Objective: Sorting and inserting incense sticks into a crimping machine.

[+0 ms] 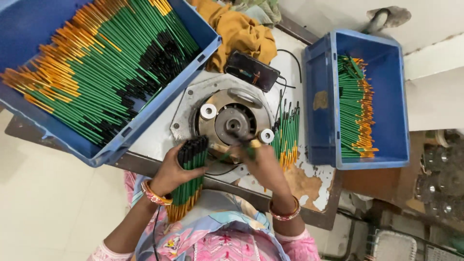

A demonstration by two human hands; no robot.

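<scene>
My left hand (171,171) grips a thick bundle of green pencils (189,176) with black tips up and orange ends down, held at the table's front edge. My right hand (261,162) is blurred and pinches a single green pencil (247,147) just in front of the round metal machine (232,123), near its small white roller (266,136). A small pile of green pencils (287,133) lies on the table right of the machine, close to my right hand.
A large blue crate (195,53) full of green pencils sits tilted at the upper left. A second blue crate (321,101) at the right holds a smaller stack. A black device (251,71) with a cable and a mustard cloth (239,34) lie behind the machine.
</scene>
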